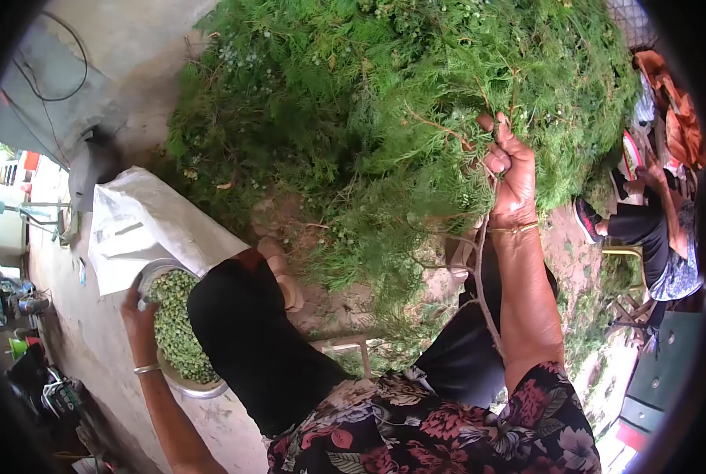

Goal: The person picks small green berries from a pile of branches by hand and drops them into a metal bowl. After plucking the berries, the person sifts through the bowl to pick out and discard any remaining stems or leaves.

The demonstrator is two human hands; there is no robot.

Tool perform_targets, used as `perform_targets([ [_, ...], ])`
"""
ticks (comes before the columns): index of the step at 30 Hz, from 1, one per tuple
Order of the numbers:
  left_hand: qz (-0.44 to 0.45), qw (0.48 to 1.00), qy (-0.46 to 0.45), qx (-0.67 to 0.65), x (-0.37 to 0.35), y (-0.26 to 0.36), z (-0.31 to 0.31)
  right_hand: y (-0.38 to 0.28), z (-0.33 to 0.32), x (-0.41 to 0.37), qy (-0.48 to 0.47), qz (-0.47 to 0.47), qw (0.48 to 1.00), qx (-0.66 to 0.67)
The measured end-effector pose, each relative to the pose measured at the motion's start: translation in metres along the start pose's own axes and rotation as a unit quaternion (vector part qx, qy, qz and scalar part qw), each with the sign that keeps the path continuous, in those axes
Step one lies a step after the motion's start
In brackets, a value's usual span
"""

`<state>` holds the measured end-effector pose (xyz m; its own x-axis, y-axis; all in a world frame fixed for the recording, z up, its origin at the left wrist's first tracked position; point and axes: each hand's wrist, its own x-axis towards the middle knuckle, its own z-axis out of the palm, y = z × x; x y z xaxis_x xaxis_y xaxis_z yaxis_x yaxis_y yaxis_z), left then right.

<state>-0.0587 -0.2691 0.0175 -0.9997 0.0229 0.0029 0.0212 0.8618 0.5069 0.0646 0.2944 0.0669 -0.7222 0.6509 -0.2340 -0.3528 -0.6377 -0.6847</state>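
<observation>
My right hand [511, 170] is closed around a leafy conifer branch [480, 276]. Its bare brown stem runs down along my forearm, while green sprays with small pale cones spread around my fingers. At the far left, my left hand [137, 316] is at the rim of a round metal bowl [204, 390], thumb and fingers apart. Small green cones [181, 324] fill this bowl. Part of the bowl is hidden behind my dark-clothed knee.
A big heap of cut conifer branches [306, 95] lies in front of me. White sacking [155, 225] is beside the bowl. Another person's arm [669, 205] and leg show at the right. Tools and clutter [57, 391] stand at the left edge.
</observation>
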Motion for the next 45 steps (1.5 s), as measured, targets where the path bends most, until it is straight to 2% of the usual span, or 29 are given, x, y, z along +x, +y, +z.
perform_targets([
  [1,0.099,0.976,0.019,0.195,-0.002,-0.042,0.007,0.001,-0.002,0.001,-0.002,0.001,1.000,0.000],
  [2,0.098,0.976,0.020,0.194,-0.007,-0.038,0.006,0.002,-0.006,0.002,-0.023,0.020,0.999,0.031],
  [4,0.096,0.943,0.137,0.289,-0.023,-0.015,0.004,0.004,-0.008,0.003,-0.043,0.039,0.996,0.061],
  [5,0.065,0.981,0.112,0.143,-0.024,0.011,0.007,0.004,-0.008,0.003,-0.051,0.047,0.996,0.047],
  [6,0.030,0.996,0.085,-0.006,-0.023,0.052,0.010,0.006,-0.006,0.003,-0.061,0.058,0.996,0.033],
  [7,0.007,0.997,-0.009,-0.081,-0.029,0.112,0.010,0.009,-0.004,0.004,-0.072,0.068,0.995,0.022],
  [8,0.041,0.980,-0.089,-0.173,-0.034,0.150,0.019,0.011,-0.002,0.004,-0.074,0.069,0.995,0.023],
  [10,0.121,0.955,-0.212,-0.166,-0.045,0.215,0.041,0.017,0.003,0.003,-0.056,0.050,0.997,0.011],
  [12,0.171,0.920,-0.263,-0.237,-0.052,0.241,0.075,0.019,0.010,0.001,-0.041,0.063,0.997,0.007],
  [14,0.372,0.874,-0.212,-0.229,-0.053,0.272,0.106,0.019,0.007,0.001,-0.042,0.082,0.996,-0.010],
  [16,0.445,0.838,-0.187,-0.255,-0.052,0.299,0.132,0.019,0.011,-0.004,-0.033,0.093,0.995,-0.008],
  [20,0.466,0.832,-0.267,-0.142,-0.049,0.311,0.166,0.016,0.013,-0.006,-0.028,0.093,0.993,-0.065],
  [21,0.455,0.823,-0.292,-0.175,-0.049,0.310,0.174,0.016,0.013,-0.006,-0.025,0.080,0.991,-0.106],
  [23,0.442,0.810,-0.323,-0.210,-0.051,0.307,0.181,0.015,0.017,-0.009,-0.027,0.102,0.992,-0.073],
  [25,0.312,0.818,-0.390,-0.286,-0.053,0.300,0.177,0.015,0.021,-0.010,0.024,0.097,0.993,-0.070],
  [26,0.311,0.817,-0.393,-0.287,-0.052,0.292,0.180,0.011,0.016,-0.005,0.026,0.082,0.990,-0.112],
  [28,0.220,0.889,-0.353,-0.191,-0.048,0.273,0.188,-0.001,0.005,0.002,-0.001,0.060,0.996,-0.071],
  [29,0.218,0.891,-0.349,-0.191,-0.047,0.270,0.185,-0.006,0.001,0.005,-0.033,0.038,0.998,-0.027],
  [30,0.077,0.848,-0.411,-0.326,-0.044,0.268,0.180,-0.010,-0.002,0.008,-0.038,0.046,0.998,0.033],
  [31,-0.065,0.766,-0.456,-0.448,-0.042,0.268,0.176,-0.012,-0.003,0.007,-0.052,0.040,0.996,0.068],
  [32,-0.064,0.767,-0.455,-0.447,-0.041,0.270,0.175,-0.011,-0.004,0.007,-0.039,0.016,0.999,0.014],
  [34,-0.171,0.657,-0.476,-0.558,-0.043,0.275,0.175,-0.009,-0.004,0.007,-0.028,-0.006,0.999,-0.044],
  [35,-0.172,0.657,-0.474,-0.560,-0.045,0.277,0.177,-0.008,-0.003,0.005,-0.027,-0.003,0.998,-0.050],
  [37,-0.209,0.602,-0.510,-0.577,-0.049,0.282,0.183,-0.004,-0.001,0.004,-0.030,0.002,0.998,-0.056],
  [38,-0.209,0.603,-0.506,-0.580,-0.051,0.285,0.186,-0.001,-0.003,0.006,-0.062,0.017,0.998,-0.020],
  [40,-0.276,0.512,-0.544,-0.604,-0.055,0.292,0.194,0.005,-0.004,0.009,-0.108,0.037,0.993,0.014],
  [43,-0.296,0.507,-0.494,-0.641,-0.063,0.301,0.205,0.017,-0.002,0.005,-0.069,0.053,0.996,-0.015],
  [44,-0.308,0.502,-0.478,-0.651,-0.062,0.302,0.208,0.016,0.002,0.000,-0.136,0.088,0.987,0.004],
  [45,-0.306,0.504,-0.476,-0.653,-0.058,0.303,0.205,0.018,0.004,-0.001,-0.140,0.088,0.986,0.005],
])
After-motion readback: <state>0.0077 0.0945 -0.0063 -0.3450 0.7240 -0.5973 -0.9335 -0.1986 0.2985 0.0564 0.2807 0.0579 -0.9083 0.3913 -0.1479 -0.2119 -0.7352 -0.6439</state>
